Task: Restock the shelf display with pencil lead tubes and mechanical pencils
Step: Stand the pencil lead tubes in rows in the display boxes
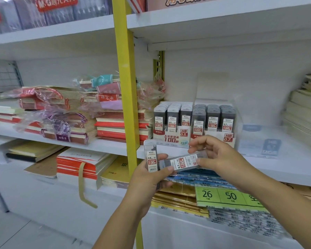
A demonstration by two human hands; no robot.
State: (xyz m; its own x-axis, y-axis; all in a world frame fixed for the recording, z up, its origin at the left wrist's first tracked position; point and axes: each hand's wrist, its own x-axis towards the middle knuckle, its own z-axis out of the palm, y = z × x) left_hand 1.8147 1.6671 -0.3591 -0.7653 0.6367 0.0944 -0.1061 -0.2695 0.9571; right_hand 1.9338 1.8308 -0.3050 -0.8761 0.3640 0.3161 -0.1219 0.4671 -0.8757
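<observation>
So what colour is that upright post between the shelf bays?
Yellow. The upright post shows best in the head view, the only one.

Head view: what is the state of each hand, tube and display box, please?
left hand, grips the 0.5 tube
0.5 tube, upright, held
right hand, pinches the 0.7 tube
0.7 tube, almost level, held
0.5 display box, rows filled
0.7 display box, rows filled

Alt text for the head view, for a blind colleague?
The left hand grips an upright 0.5 lead tube and the right hand pinches a tilted 0.7 lead tube before a white shelf. Behind stand a 0.5 display box and a 0.7 display box.
</observation>
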